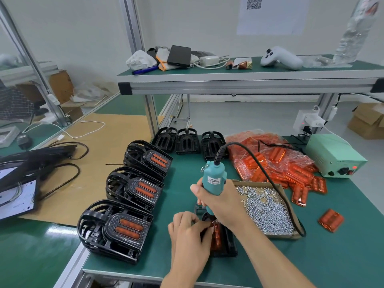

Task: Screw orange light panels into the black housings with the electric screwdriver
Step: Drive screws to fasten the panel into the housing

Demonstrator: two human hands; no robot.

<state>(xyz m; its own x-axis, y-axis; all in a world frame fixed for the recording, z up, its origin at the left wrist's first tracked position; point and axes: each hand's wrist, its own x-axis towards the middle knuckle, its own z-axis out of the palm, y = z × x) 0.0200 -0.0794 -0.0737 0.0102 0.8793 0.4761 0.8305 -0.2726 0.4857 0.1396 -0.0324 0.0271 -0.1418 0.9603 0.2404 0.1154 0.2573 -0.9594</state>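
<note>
My right hand (220,201) grips the teal electric screwdriver (214,179), held upright with its tip down on a black housing (228,244) at the front of the green bench. An orange light panel (216,235) lies in that housing, partly hidden by my hands. My left hand (188,229) holds the housing's left side, fingers curled at the panel's top end beside the driver tip. Three stacks of housings with orange panels fitted (124,227) (137,188) (149,159) stand to the left. Three housings without panels (188,141) stand behind.
A cardboard tray of screws (268,208) sits right of my hands. A plastic bag of orange panels (272,156) lies behind it, with loose panels (330,220) on the mat. The green power supply (332,154) stands at the right. Cables and a tablet lie at the left.
</note>
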